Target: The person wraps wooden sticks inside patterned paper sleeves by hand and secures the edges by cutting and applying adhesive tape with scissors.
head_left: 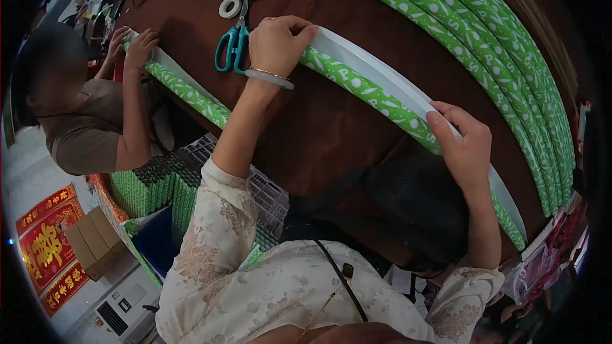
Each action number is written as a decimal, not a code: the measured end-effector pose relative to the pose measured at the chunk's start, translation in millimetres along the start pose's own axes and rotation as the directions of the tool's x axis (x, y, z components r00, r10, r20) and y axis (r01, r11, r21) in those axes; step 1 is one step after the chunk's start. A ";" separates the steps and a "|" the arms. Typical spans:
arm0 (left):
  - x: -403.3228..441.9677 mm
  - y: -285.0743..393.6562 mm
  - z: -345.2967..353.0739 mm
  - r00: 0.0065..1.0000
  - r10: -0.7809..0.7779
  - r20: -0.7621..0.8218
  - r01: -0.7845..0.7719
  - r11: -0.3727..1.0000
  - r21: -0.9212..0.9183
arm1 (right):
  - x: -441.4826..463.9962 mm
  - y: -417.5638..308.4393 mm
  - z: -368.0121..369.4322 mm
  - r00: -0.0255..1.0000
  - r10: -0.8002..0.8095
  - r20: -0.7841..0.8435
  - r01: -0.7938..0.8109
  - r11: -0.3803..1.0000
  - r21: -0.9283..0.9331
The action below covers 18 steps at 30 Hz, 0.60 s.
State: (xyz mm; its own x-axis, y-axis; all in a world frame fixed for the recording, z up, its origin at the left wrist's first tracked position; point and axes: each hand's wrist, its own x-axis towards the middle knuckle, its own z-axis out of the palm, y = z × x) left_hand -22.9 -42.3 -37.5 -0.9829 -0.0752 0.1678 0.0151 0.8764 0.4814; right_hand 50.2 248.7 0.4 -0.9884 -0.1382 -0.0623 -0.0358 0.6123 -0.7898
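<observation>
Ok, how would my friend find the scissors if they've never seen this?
Start at the big dark brown table. Find the camera wearer's left hand pinching the green-and-white strip; the scissors lie just beside its wrist, near a white ring. Unlike anything around them, they have two bright teal handle loops.

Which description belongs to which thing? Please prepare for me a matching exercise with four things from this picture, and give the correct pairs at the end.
Things:
1. scissors
2. tape roll
3. cardboard box
4. wearer's strip

Descriptions:
A. held by left hand and right hand
B. brown, by the red banners
C. teal handles
D. white, ring-shaped

Pairs: 1-C, 2-D, 3-B, 4-A
</observation>
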 end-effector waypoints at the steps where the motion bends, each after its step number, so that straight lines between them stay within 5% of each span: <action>1: -0.8 -0.9 0.8 1.000 -0.009 -0.004 0.009 1.000 -0.010 | 0.0 -0.3 0.0 1.000 0.011 0.000 -0.011 1.000 0.004; 18: 1.4 1.4 7.6 0.999 0.008 -0.053 -0.004 0.996 0.088 | 3.6 -4.5 -7.7 0.993 0.111 0.043 -0.110 0.994 -0.025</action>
State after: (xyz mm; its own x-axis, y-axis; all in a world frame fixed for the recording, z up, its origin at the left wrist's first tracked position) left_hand -25.7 -37.6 -43.1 -0.9718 -0.0928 0.2169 0.0027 0.9149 0.4036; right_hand 45.6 251.4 8.4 -0.9791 -0.1022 -0.1758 0.0698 0.6428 -0.7628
